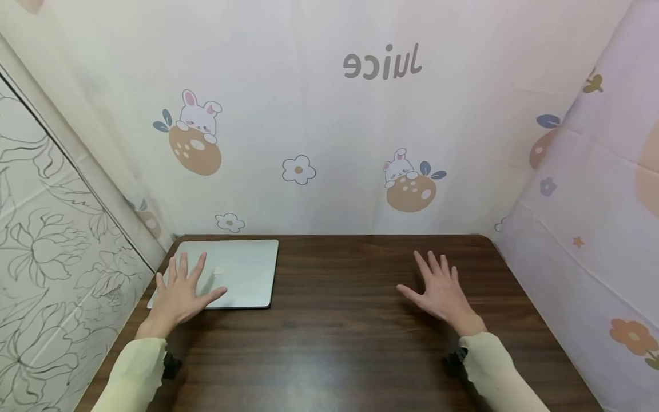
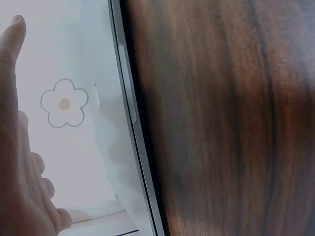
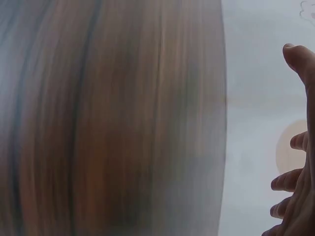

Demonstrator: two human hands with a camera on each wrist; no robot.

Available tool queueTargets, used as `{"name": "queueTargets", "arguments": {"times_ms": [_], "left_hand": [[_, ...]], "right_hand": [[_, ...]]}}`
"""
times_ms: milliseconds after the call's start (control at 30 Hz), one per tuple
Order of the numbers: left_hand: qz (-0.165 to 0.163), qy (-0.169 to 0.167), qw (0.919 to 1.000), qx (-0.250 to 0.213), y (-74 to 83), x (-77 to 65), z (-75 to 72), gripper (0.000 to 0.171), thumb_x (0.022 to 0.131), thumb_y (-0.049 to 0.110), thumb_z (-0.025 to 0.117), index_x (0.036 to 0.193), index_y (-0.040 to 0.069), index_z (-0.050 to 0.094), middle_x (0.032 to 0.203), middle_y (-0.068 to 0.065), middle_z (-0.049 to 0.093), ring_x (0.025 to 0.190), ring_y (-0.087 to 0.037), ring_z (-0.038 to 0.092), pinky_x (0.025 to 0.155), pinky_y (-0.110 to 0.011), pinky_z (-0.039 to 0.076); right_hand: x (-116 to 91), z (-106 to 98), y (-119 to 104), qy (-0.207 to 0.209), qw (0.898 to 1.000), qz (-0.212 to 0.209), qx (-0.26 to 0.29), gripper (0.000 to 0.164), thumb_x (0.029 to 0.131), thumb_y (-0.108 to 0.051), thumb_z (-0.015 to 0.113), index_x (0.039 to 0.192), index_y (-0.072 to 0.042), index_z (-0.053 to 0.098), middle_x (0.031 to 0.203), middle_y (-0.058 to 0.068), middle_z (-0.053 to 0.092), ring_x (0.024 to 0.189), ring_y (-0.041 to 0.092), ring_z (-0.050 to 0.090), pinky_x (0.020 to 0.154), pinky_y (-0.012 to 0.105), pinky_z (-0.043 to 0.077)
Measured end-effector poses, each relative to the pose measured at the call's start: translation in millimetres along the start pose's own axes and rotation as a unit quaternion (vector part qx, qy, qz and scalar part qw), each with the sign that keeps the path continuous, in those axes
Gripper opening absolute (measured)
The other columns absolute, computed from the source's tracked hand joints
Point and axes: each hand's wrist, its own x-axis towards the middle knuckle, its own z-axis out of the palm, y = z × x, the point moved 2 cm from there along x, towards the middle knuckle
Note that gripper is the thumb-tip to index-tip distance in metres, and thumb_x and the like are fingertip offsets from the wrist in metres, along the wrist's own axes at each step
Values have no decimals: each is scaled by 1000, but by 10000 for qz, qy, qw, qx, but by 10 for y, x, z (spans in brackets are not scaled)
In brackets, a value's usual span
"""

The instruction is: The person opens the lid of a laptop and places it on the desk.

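Note:
A closed silver laptop [image 1: 247, 269] lies flat at the back left of the dark wooden table, a small logo on its lid. Over its left part, in the head view, spreads my left hand [image 1: 180, 294], fingers apart and holding nothing. The laptop's front edge [image 2: 130, 98] runs beside that hand in the left wrist view. My right hand [image 1: 443, 292] is over the right side of the table, its fingers spread too and nothing in them. Both thumbs point inward.
The brown wood-grain table [image 1: 329, 343] reaches back to a pale curtain [image 1: 329, 126] printed with rabbits, flowers and mirrored lettering. More printed cloth [image 1: 592, 229] hangs along the right edge, and a floral panel [image 1: 51, 257] stands at the left. A black strap device [image 1: 171, 365] sits at the left wrist.

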Motion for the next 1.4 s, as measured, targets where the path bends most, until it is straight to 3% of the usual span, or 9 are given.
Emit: {"name": "queueTargets", "arguments": {"times_ms": [200,367,500,733,967,1100,1400], "left_hand": [[-15,243,9997,-23,-83,70,-36,111,89,78,55,167,25,-3,169,-30,-9,151,-61,-6,108,-86,6],[7,487,9986,-199,-168,122,-65,112,89,76,59,167,22,-2,169,-29,-10,151,-61,-6,109,-85,8],[57,535,9982,-278,-231,180,-105,113,90,73,61,167,19,-1,169,-30,-8,151,-61,-6,111,-84,8],[135,539,9979,-340,-311,357,-121,112,91,71,61,167,17,1,169,-31,0,152,-60,1,112,-82,13],[-270,503,9971,-500,-520,352,-5,109,92,72,59,167,17,2,168,-34,4,150,-62,9,110,-82,16],[-323,494,9965,-599,-601,348,41,108,93,70,58,167,17,2,167,-35,5,150,-61,8,110,-82,15],[-666,200,9955,-637,-697,389,92,106,93,74,54,167,23,-3,165,-38,7,147,-67,8,97,-89,21]], "right_hand": [[119,242,-431,-14,9984,-440,355,100,91,-72,60,166,-16,23,167,28,24,151,58,17,115,78,19],[233,374,-802,-154,9952,-624,744,101,91,-73,60,166,-18,22,168,25,23,153,55,17,118,74,19],[326,436,-1058,-289,9918,-687,1036,101,90,-74,60,167,-21,20,169,23,21,155,53,15,120,71,19],[456,626,-1448,-434,9854,-551,1550,98,91,-75,57,167,-32,12,170,16,24,156,42,24,117,67,32],[515,887,-1892,-838,9770,-751,1812,100,91,-77,55,167,-31,11,170,15,25,154,38,29,115,63,39],[574,968,-2116,-921,9721,-839,1988,99,91,-77,55,167,-32,10,170,14,26,155,35,29,115,62,39],[721,1057,-2485,-1174,9661,-852,2136,101,90,-79,53,167,-28,11,172,8,23,159,36,17,121,64,28]]}}
